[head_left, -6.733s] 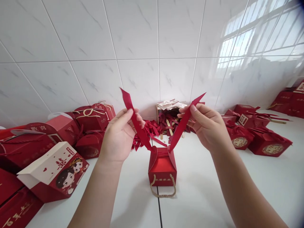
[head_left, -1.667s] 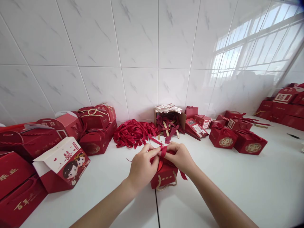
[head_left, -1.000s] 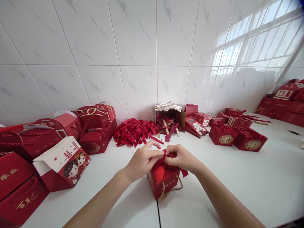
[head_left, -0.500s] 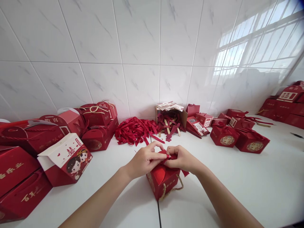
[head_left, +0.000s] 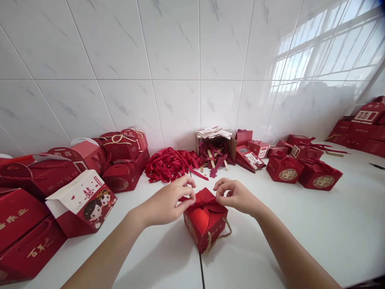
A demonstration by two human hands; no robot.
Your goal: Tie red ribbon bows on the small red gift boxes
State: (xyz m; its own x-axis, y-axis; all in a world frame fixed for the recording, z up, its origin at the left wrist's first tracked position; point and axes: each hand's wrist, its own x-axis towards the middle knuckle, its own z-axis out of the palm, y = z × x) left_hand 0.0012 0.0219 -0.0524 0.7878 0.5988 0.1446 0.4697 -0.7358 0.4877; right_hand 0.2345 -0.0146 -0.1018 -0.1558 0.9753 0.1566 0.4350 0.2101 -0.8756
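A small red gift box (head_left: 216, 228) with gold print stands on the white table in front of me, its petal-like top flaps folded over one another. A red ribbon (head_left: 205, 204) crosses the top and is gathered into a knot in the middle. My left hand (head_left: 172, 201) pinches the ribbon's left part between thumb and fingers. On the other side my right hand (head_left: 237, 196) has its fingertips closed on the right part. A twisted gold cord handle (head_left: 221, 237) hangs at the box's near right side.
Behind the box lies a heap of red ribbons (head_left: 171, 163), beside an open carton (head_left: 232, 149) of dark red tags. Finished-looking red boxes (head_left: 284, 168) with bows stand at right. More boxes (head_left: 76, 204) crowd the left. A tiled wall (head_left: 177, 108) closes off the back.
My hands were together over the middle of the box top. They have moved apart to either side, and the knotted ribbon now shows between them. The box has stayed in place.
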